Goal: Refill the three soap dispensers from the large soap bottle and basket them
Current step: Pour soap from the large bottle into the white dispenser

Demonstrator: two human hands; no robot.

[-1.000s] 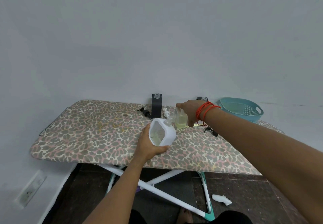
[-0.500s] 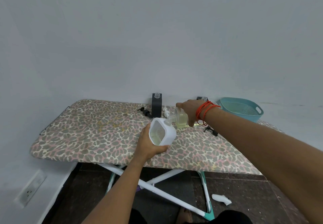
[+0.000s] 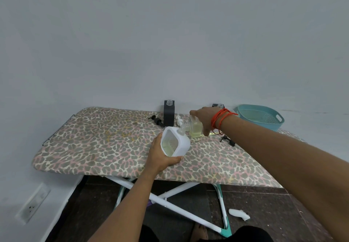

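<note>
SOAP REFILL: At centre frame, a person tips the bottle (image 3: 175, 142) on its side, its spout meeting the neck of a clear dispenser (image 3: 195, 129) that shows yellowish soap in its lower part. The left hand (image 3: 160, 156) is wrapped round the bottle's base, apparently to steer the pour. The right hand (image 3: 203, 118), red threads (image 3: 219, 120) at the wrist, clasps the clear dispenser from above, apparently to steady it on the board (image 3: 94, 143).

Three dispensers are in view: the clear one, a black dispenser (image 3: 169, 113) standing open-necked just behind, and a third dispenser (image 3: 219, 106), mostly hidden beyond the right wrist. Three pumps lie loose on the board, likely taken off so the necks can take soap: a black pump (image 3: 156, 120), a white pump (image 3: 179, 120) and a second black pump (image 3: 227, 140). One teal basket (image 3: 264, 126) sits right of centre, with no dispenser in it.
</note>
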